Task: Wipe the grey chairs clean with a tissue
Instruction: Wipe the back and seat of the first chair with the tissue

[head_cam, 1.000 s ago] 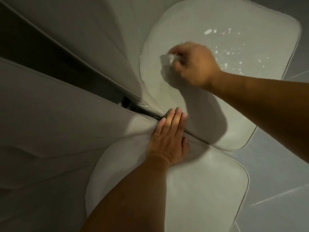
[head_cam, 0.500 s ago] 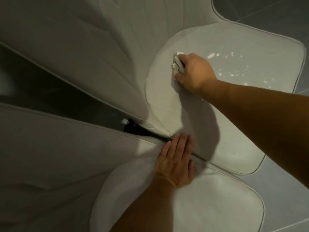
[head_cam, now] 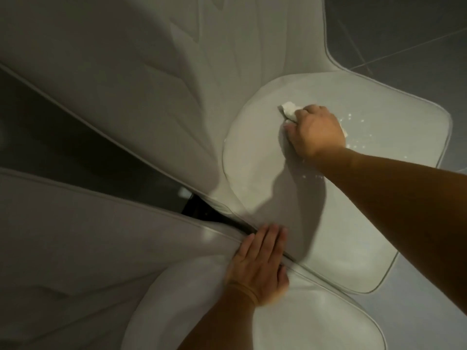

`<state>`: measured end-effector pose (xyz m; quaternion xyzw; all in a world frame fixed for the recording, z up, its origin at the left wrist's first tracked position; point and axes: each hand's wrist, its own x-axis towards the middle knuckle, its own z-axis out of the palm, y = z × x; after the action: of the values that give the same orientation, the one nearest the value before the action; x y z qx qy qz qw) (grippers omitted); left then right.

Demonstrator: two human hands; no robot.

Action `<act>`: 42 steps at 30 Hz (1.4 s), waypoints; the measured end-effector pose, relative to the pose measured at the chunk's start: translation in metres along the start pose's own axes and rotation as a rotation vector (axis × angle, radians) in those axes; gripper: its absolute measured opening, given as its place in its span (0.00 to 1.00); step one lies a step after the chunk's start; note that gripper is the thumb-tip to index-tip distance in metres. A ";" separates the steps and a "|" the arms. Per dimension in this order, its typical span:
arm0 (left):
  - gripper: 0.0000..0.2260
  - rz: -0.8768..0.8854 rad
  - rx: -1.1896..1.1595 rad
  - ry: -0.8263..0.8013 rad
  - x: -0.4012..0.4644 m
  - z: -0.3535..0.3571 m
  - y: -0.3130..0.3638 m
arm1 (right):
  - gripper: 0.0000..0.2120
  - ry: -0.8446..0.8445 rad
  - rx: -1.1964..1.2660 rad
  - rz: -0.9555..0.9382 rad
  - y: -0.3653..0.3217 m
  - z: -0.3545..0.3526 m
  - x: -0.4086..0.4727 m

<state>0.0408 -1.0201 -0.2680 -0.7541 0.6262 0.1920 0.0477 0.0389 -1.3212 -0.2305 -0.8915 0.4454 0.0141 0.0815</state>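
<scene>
Two grey padded chairs stand side by side. On the far chair's seat [head_cam: 353,236], my right hand [head_cam: 316,131] presses a crumpled white tissue [head_cam: 289,111] against the cushion near the backrest. White specks and wet spots [head_cam: 353,145] dot the seat just right of that hand. My left hand [head_cam: 260,266] lies flat, fingers together, on the edge of the near chair's seat [head_cam: 303,324] where the two chairs meet.
Tall grey backrests [head_cam: 126,84] rise at the left of both seats. A dark gap [head_cam: 199,210] with a chair leg shows between the chairs. Dark grey floor tiles [head_cam: 404,29] lie to the right and behind.
My right hand with the tissue has slid across the far seat toward the specks. The view has shifted, so both chairs sit lower in frame. My left hand stays on the near seat's edge.
</scene>
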 end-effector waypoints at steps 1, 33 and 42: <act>0.36 0.002 -0.002 -0.002 0.000 0.001 0.000 | 0.24 -0.006 0.037 0.067 -0.009 0.005 0.003; 0.35 -0.018 0.014 0.099 -0.002 -0.001 0.002 | 0.19 0.137 0.447 -0.006 0.051 -0.068 0.010; 0.37 0.006 0.058 0.178 -0.003 0.007 0.000 | 0.32 -0.290 0.059 -0.163 0.054 0.001 0.018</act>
<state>0.0386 -1.0152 -0.2735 -0.7646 0.6355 0.1062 0.0130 0.0065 -1.3671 -0.2409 -0.9105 0.3553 0.1228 0.1721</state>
